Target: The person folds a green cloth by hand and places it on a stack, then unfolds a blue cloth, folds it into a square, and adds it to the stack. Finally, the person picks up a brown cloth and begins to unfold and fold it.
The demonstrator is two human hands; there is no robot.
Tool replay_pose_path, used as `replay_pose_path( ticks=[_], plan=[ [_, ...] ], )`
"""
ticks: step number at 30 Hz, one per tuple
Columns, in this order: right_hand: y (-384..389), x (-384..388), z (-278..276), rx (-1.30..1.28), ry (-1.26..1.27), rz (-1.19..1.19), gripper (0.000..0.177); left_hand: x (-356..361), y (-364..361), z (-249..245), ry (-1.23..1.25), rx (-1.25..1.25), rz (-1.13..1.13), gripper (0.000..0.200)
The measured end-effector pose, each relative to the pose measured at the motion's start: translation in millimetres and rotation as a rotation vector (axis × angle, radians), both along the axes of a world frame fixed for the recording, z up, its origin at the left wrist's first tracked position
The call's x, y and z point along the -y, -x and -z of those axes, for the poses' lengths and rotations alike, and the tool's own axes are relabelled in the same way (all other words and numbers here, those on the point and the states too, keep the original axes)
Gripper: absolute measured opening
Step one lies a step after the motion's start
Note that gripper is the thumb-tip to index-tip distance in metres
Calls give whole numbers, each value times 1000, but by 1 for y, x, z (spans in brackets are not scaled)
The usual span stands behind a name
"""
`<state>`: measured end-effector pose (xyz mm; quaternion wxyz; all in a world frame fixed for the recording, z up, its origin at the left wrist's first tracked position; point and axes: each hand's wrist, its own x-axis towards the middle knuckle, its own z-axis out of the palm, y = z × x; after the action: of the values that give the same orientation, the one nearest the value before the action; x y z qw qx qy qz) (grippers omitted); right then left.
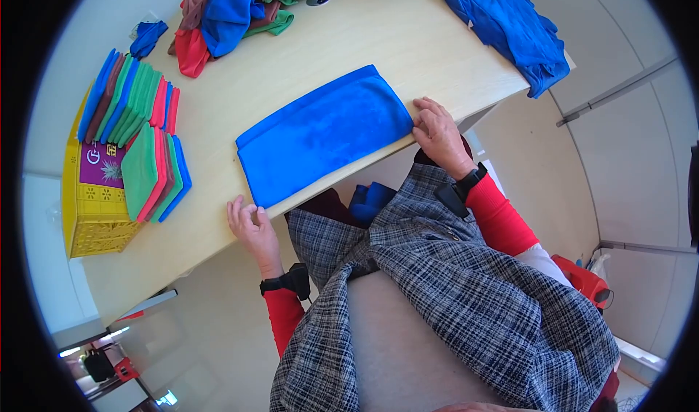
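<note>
A blue cloth (320, 135), folded into a long rectangle, lies flat along the near edge of the table. At its near left corner, my left hand (253, 230) pinches the fabric between thumb and fingertips. My right hand (440, 139) grips the near right corner in the same way, thumb against the edge. The cloth has darker patches in its middle, and a layer edge shows along its left end.
On the left, a yellow crate (102, 219) stands beside stacks of folded cloths (135, 106) in several colours. A heap of loose cloths (226, 11) lies at the back, with blue cloths (510, 29) at the right corner. Blue fabric (371, 202) sits below the table edge.
</note>
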<state>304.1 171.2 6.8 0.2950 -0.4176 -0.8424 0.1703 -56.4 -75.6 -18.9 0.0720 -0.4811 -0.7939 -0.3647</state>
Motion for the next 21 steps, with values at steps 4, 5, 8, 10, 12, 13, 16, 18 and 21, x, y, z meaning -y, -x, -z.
replay_pose_path(
  ticks=[4, 5, 8, 10, 12, 13, 16, 18, 21],
  plan=[
    [1, 1, -1, 3, -15, -8, 13, 1, -1, -1, 18, -19, -2, 9],
    [2, 0, -1, 2, -14, -5, 14, 1, 0, -1, 23, -28, -4, 8],
    [3, 1, 0, 2, -10, -3, 14, 2, 1, -1, 28, -11, -1, 8],
    [3, 0, 0, -3, -3, -4, 13, 1, 2, -1, 28, -4, -2, 8],
    [3, 0, 0, -6, 3, -6, 13, 1, 1, -1, 33, 1, 4, 9],
    [2, -1, 0, -3, -12, -8, 13, 1, 2, -1, 34, 3, 7, 10],
    [4, -3, 1, 0, -39, -17, 12, 0, 5, -2, 45, -16, -6, 9],
    [2, -4, 2, 19, -51, 1, 13, 0, 5, -2, 54, -23, -12, 9],
    [1, -5, 1, 36, -71, 8, 13, 0, 6, -4, 68, -40, -12, 9]
  ],
)
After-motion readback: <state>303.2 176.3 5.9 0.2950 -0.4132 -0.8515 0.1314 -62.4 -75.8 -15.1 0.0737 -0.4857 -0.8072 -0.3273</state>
